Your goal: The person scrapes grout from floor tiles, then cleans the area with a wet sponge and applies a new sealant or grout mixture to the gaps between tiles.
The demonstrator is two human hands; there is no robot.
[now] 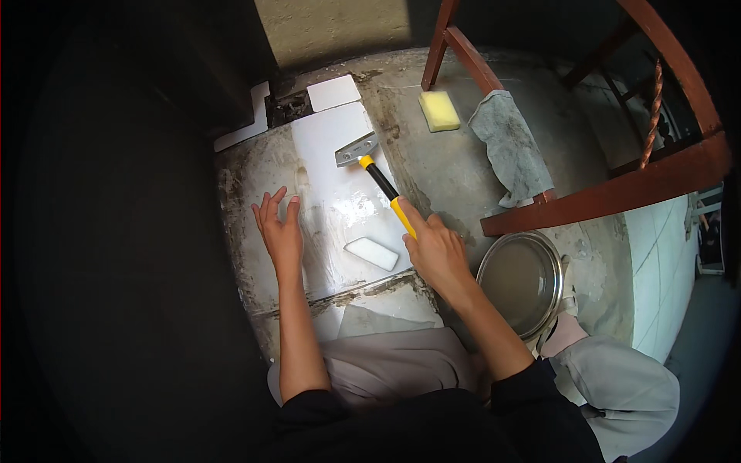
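Scraper (377, 177) is over the right part of the white tile (328, 133), its long axis slanting away and leftward from the right hand (438, 248). Blade (357, 150) sits ahead-left of the grip, broadside across the handle; whether it touches the tile, can't tell. Right hand is closed round the yellow handle end, index finger laid along it. Left hand (279, 229) is farther from the handle, left of it, fingers loosely spread, holding nothing, over the dingier side. White pad (372, 253) lies on the tile between the hands, nearer the right. Farther out right: sponge (440, 112), grey cloth (510, 147), bowl (521, 282) beside the right forearm.
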